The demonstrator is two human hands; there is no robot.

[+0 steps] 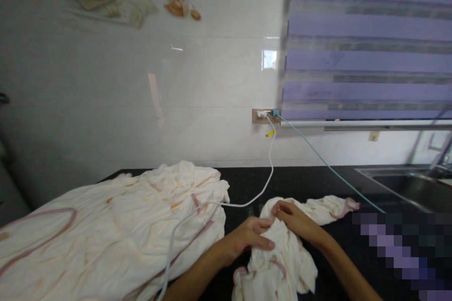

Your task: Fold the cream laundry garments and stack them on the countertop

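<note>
A small cream garment with pink trim (282, 263) lies crumpled on the black countertop (307, 181). My left hand (249, 240) presses on its upper left part, fingers curled into the fabric. My right hand (293, 218) grips the cloth just beside it, near the garment's top edge. Both hands nearly touch each other. A sleeve-like part of the garment (335, 208) stretches out to the right.
A large cream sheet with pink lines (106, 235) covers the counter's left side. A white cable (247, 203) and a teal cable (318, 155) run from a wall socket (264, 115). A steel sink (413, 188) sits at the right, below striped blinds (367, 42).
</note>
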